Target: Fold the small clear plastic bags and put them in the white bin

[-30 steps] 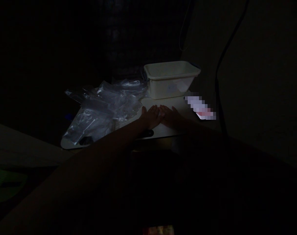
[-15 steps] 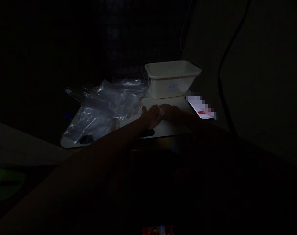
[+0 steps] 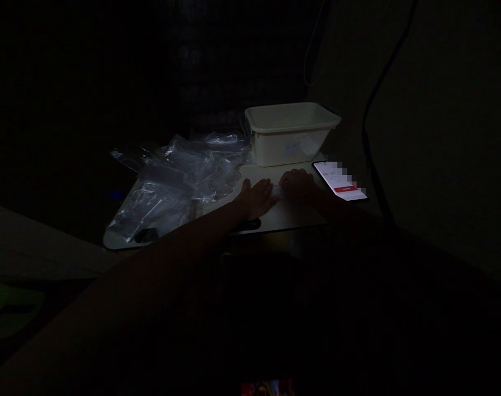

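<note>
Bags [image 3: 209,170] crowd the left, the tub [image 3: 289,148] walls off the way ahead, the phone [image 3: 330,179] hems in the right hand [image 3: 297,184]; bare table [image 3: 258,172] opens before the tub.

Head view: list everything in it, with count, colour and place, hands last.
Pale material: one patch, whitish, between the hands; too dim to identify.
Table: one, whitish with dark edge, centre.
Plastic bags: several, overlapping, clear, left part of the table.
Bin: one, cream, far side of the table.
Phone: one, dark rim, lit screen with red bar, right end of the table.
Cable: one, dark, right of the phone.
Thin cord: one, colour unclear, above the bin.
Green object: one, lower left, unidentified.
Left hand: one, in shadow, over the table, fingers extended.
Right hand: one, in shadow, near the phone, fingers curled.
</note>
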Demonstrator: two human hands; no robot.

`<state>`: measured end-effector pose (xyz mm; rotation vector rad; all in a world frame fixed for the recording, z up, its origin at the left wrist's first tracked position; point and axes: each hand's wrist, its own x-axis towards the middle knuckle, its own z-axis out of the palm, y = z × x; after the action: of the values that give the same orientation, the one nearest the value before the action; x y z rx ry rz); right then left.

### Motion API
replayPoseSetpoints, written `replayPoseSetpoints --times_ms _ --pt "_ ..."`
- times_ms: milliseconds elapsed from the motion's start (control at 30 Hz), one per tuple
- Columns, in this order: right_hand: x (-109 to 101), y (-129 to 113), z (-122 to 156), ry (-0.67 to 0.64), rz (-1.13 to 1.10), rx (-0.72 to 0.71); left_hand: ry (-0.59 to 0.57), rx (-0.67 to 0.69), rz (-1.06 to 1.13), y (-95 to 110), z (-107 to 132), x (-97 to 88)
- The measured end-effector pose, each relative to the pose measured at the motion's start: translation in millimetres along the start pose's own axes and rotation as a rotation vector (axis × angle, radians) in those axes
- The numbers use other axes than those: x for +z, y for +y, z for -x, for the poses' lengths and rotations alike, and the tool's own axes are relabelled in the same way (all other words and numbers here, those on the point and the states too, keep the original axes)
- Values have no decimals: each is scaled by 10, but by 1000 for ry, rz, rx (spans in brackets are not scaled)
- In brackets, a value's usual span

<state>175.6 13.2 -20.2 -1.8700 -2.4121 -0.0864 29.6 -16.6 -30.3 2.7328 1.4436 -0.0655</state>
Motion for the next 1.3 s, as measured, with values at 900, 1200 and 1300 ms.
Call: replayPoseSetpoints --times_ms 900,1200,1300 --pt "-41 8 73 168 -94 -174 408 -426 780 -82 -192 -80" --pt "-13 41 37 146 -300 -176 479 -473 1377 -140 -202 -21" --pt "-9 47 28 121 -323 -160 481 -494 1390 -129 -196 -27"
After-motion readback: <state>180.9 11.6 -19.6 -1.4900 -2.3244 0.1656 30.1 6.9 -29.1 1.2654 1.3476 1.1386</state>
